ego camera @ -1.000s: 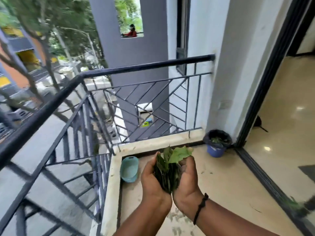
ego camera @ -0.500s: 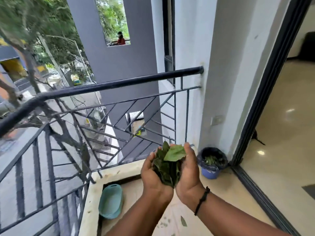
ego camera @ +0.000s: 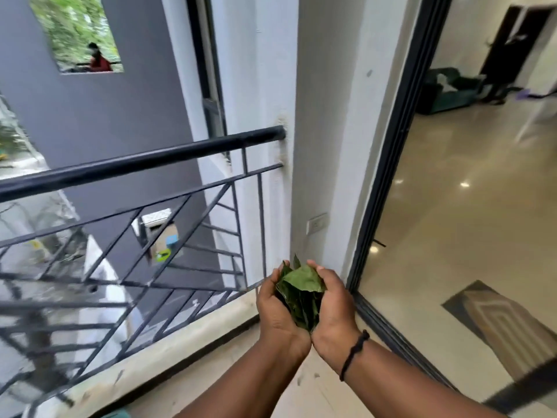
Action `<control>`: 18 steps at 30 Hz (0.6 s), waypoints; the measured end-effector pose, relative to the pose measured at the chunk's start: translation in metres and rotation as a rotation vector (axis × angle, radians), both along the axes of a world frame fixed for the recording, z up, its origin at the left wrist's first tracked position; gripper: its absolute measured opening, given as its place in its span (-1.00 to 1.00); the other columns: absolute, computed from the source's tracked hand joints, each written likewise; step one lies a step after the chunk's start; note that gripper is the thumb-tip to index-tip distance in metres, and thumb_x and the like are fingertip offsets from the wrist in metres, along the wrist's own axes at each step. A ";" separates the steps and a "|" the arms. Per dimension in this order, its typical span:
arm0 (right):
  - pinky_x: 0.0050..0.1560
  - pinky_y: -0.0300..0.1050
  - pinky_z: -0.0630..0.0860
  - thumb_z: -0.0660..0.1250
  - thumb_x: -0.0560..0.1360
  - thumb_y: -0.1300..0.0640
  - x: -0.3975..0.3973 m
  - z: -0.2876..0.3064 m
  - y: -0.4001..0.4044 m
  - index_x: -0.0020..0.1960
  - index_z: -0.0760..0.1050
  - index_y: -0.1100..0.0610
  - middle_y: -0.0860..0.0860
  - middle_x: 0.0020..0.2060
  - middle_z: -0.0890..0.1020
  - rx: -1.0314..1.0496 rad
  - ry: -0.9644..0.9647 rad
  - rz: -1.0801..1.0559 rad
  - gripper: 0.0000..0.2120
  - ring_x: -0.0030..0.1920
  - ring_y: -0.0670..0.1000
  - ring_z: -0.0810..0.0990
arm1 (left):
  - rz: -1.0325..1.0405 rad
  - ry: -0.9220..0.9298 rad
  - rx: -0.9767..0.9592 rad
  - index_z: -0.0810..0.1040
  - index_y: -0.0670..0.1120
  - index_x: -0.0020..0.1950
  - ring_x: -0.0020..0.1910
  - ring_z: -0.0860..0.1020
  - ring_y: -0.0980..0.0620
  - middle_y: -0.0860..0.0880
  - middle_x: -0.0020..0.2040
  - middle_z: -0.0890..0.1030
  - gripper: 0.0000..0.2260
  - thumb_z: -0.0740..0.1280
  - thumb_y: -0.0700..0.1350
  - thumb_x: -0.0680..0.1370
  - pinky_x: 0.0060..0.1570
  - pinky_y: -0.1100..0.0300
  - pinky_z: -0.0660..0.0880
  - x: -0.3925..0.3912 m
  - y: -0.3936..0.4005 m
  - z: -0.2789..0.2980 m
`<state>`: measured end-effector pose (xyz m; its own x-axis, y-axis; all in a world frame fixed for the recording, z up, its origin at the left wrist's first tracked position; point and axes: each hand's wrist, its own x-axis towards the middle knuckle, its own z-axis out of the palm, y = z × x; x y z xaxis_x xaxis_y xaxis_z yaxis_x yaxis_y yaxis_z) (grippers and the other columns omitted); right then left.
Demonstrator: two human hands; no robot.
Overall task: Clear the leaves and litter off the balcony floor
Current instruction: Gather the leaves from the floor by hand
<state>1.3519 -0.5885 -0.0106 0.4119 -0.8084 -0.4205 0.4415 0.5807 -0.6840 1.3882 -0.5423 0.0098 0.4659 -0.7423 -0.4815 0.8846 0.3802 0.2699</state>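
A bunch of dark green leaves [ego camera: 300, 294] is cupped between both my hands, held in front of the white corner wall. My left hand [ego camera: 275, 309] presses the bunch from the left, and my right hand [ego camera: 333, 309], with a black cord on the wrist, presses it from the right. The blue bin with the black liner is hidden behind my hands or out of frame. A few small leaf bits [ego camera: 300, 381] lie on the beige balcony floor [ego camera: 211, 387] under my arms.
A black metal railing [ego camera: 144, 161] on a stone kerb [ego camera: 180, 336] runs along the left. The sliding door's black track [ego camera: 388, 330] borders the right, with a shiny indoor floor [ego camera: 452, 221] and a patterned mat [ego camera: 506, 324] beyond. A teal edge [ego camera: 117, 414] shows at the bottom.
The view has swung right and closer to the corner wall. My hands still cup the leaves and now cover the spot where the bin stood. The teal dustpan has slid almost out of frame.
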 end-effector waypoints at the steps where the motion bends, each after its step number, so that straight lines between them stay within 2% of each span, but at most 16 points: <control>1: -0.08 0.02 0.59 0.31 0.52 0.10 0.009 -0.001 -0.011 -0.06 0.67 0.12 0.18 -0.07 0.71 0.013 -0.013 -0.016 -0.82 -0.07 0.19 0.69 | -0.042 -0.001 0.001 0.70 -0.11 -0.26 -0.24 0.66 -0.15 -0.15 -0.22 0.68 -0.69 0.27 -0.01 0.54 0.02 0.01 0.52 0.010 -0.013 0.001; 4: -0.07 0.01 0.57 0.32 0.50 0.00 0.038 0.001 -0.043 -0.04 0.67 0.15 0.20 -0.03 0.70 0.071 -0.047 -0.078 -0.75 -0.07 0.20 0.69 | -0.130 -0.005 0.011 0.70 -0.13 -0.37 -0.37 0.66 -0.11 -0.14 -0.30 0.67 -0.61 0.25 -0.01 0.55 -0.05 0.03 0.52 0.043 -0.050 0.006; 7: -0.06 -0.01 0.56 0.31 0.51 0.00 0.072 0.005 -0.076 0.02 0.66 0.19 0.19 -0.04 0.70 0.103 -0.082 -0.129 -0.71 -0.09 0.18 0.69 | -0.177 -0.023 0.020 0.70 -0.11 -0.28 -0.29 0.66 -0.11 -0.12 -0.23 0.69 -0.68 0.27 -0.03 0.55 0.00 0.03 0.54 0.081 -0.088 0.006; 10: -0.11 -0.03 0.57 0.29 0.53 -0.01 0.096 0.003 -0.100 0.03 0.65 0.19 0.19 -0.07 0.70 0.171 -0.091 -0.195 -0.70 -0.14 0.17 0.70 | -0.263 -0.017 0.063 0.72 -0.12 -0.34 -0.16 0.64 -0.14 -0.14 -0.20 0.70 -0.64 0.27 -0.04 0.56 0.04 0.01 0.54 0.109 -0.117 -0.003; 14: -0.11 -0.01 0.56 0.25 0.55 0.00 0.110 -0.024 -0.136 0.23 0.58 0.24 0.24 0.06 0.66 0.271 -0.063 -0.284 -0.61 -0.08 0.21 0.66 | -0.350 -0.002 0.150 0.72 -0.15 -0.34 -0.27 0.67 -0.15 -0.18 -0.21 0.70 -0.64 0.28 -0.05 0.55 0.00 0.04 0.54 0.126 -0.154 -0.031; 16: -0.14 -0.03 0.55 0.24 0.56 0.01 0.113 -0.043 -0.157 0.22 0.59 0.24 0.23 0.00 0.68 0.313 -0.014 -0.297 -0.61 -0.10 0.20 0.67 | -0.374 0.037 0.185 0.72 -0.20 -0.26 -0.29 0.68 -0.15 -0.21 -0.18 0.70 -0.69 0.30 -0.07 0.53 0.04 0.03 0.54 0.128 -0.174 -0.045; 18: -0.10 -0.02 0.55 0.25 0.55 0.01 0.118 -0.059 -0.173 0.21 0.59 0.25 0.24 0.00 0.68 0.360 0.013 -0.305 -0.62 -0.03 0.22 0.66 | -0.363 0.018 0.236 0.70 -0.22 -0.11 -0.23 0.68 -0.16 -0.23 -0.09 0.70 -0.74 0.29 -0.09 0.54 0.08 0.00 0.53 0.132 -0.191 -0.061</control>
<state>1.4699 -0.7618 -0.0693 0.1707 -0.6937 -0.6997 0.6215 0.6268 -0.4699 1.5200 -0.7335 -0.0510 0.1849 -0.7251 -0.6633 0.9548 -0.0272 0.2959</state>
